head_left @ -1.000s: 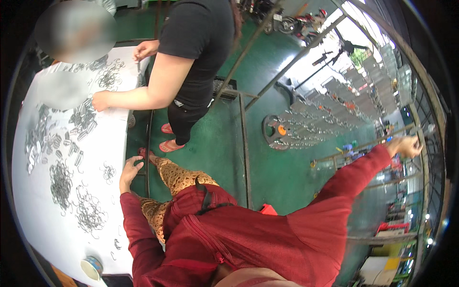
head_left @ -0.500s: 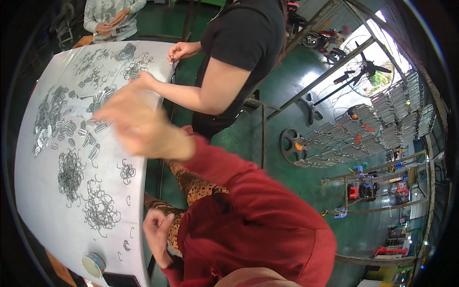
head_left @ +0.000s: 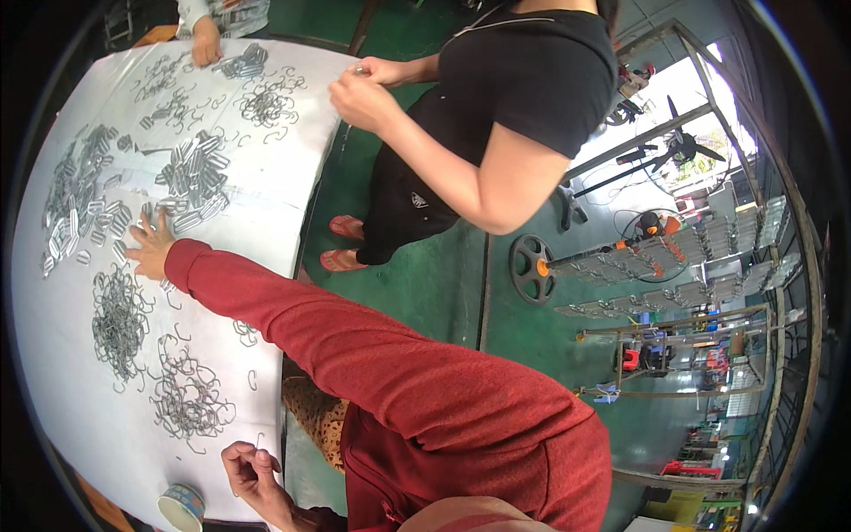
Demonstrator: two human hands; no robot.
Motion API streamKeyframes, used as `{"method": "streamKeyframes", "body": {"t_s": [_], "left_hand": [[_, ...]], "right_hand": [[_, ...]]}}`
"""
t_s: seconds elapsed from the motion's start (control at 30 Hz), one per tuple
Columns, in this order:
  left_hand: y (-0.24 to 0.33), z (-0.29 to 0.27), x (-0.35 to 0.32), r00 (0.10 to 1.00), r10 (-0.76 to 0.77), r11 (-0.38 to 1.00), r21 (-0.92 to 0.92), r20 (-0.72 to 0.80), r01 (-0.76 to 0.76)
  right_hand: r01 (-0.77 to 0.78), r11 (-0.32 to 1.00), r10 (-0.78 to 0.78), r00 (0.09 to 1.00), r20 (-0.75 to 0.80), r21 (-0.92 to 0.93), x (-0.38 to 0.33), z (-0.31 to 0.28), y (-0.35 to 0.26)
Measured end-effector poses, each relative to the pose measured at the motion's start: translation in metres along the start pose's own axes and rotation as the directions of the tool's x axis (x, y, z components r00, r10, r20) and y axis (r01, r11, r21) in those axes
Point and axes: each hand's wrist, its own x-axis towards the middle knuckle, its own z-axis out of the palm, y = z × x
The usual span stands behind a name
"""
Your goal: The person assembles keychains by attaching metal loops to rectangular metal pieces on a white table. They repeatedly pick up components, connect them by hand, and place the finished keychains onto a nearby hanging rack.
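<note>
Reaching among striped silver metal pieces (head_left: 197, 176) beside grey wire hooks (head_left: 121, 324), the splayed right hand (head_left: 152, 246) is seemingly needing a pinch; curled left hand's (head_left: 252, 479) hold unclear.

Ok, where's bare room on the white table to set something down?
Bare: the white table between the striped silver metal-strip pile, the red fabric sleeve and the table's right edge; also lower left, bordered by the looser grey wire-hook pile and the blue-patterned round cup. Crowded: around the right hand, between metal strips and the denser grey wire-hook pile.

Right hand (head_left: 152, 246) — now spread by metal pieces (head_left: 109, 218) | left hand (head_left: 255, 479) — shifted over tabletop (head_left: 277, 191)
</note>
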Motion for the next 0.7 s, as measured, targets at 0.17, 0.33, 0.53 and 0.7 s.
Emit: {"method": "streamKeyframes", "body": {"t_s": [0.17, 0.33, 0.53, 0.7], "left_hand": [[0.001, 0.006, 0.017, 0.998, -0.063, 0.997, -0.034, 0.027, 0.064], [0.008, 0.000, 0.016, 0.983, -0.178, 0.984, -0.013, -0.045, 0.178], [0.005, 0.010, -0.002, 0.992, -0.119, 0.989, -0.092, -0.034, 0.115], [0.009, 0.018, -0.008, 0.996, -0.037, 0.993, -0.111, -0.077, 0.028]], "right_hand": [[0.102, 0.948, -0.172, 0.961, -0.216, -0.303, 0.001, 0.049, 0.037], [0.425, 0.902, -0.432, 0.888, -0.158, -0.081, -0.043, -0.031, 0.026], [0.230, 0.926, -0.295, 0.935, 0.195, 0.298, -0.079, -0.115, 0.024], [-0.036, 0.912, -0.066, 0.970, 0.232, 0.410, -0.085, -0.149, 0.031]]}}
